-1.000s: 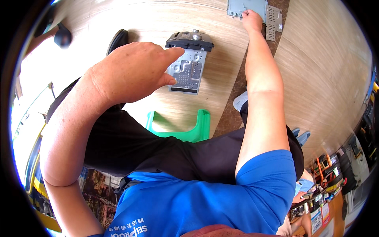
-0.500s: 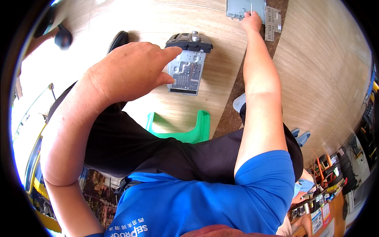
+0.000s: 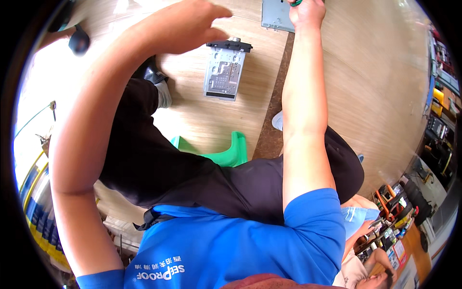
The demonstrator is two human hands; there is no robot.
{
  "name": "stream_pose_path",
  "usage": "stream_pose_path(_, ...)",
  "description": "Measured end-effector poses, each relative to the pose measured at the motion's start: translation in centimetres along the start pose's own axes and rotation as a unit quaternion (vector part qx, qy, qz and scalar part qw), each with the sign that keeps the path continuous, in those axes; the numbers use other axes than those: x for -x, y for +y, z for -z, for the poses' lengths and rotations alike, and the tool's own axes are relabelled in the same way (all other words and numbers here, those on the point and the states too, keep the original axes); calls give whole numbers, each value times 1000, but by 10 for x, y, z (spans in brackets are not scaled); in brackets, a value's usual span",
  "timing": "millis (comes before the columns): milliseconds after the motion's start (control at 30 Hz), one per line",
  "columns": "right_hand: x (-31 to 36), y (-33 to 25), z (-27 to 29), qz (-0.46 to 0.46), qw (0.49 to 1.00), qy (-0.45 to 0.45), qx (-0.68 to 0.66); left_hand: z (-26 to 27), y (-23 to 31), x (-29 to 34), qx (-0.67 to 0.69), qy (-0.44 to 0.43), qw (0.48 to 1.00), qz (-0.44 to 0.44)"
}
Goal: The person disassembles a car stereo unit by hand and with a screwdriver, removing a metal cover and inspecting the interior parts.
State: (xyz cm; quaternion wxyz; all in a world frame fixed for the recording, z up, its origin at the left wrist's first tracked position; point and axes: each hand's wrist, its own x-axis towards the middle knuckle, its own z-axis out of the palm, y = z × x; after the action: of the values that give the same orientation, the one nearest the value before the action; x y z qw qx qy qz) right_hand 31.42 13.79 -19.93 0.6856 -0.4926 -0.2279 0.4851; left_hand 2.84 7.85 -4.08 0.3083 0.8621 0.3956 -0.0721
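Observation:
My left hand hovers in the air with thumb and forefinger apart, holding nothing. Below its fingertips stands a car stereo, a silvery metal box with a black front panel and a knob at its far end; the hand partly covers that panel. Stretched far forward, my right hand is closed around a screwdriver with a green handle. Most of the tool is hidden by the hand or cut off by the picture's upper edge. Just left of that hand lies a flat grey metal cover on the floor.
A green plastic stool stands in front of my legs. A dark brown strip crosses the tiled floor. My shoe is left of the stereo. Another person is at the lower right, by cluttered shelves.
Both hands have moved farther forward, and the view has shifted. The screwdriver's green handle now shows at my right hand, where a thin shaft showed before. My left hand stays open.

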Motion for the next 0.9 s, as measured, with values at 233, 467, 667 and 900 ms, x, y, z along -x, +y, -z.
stream_pose_path(233,87,-117,-69,81,986,-144,36,18,30,-3,159,184,968,-62)
stream_pose_path(467,96,-111,-41,30,979,-108,172,10,37,1,98,244,958,-116)
stream_pose_path(667,51,-88,27,-91,983,-59,145,21,41,-1,29,194,972,-127)
stream_pose_path(900,102,-101,-70,10,962,-154,226,38,18,-14,227,175,953,-101)
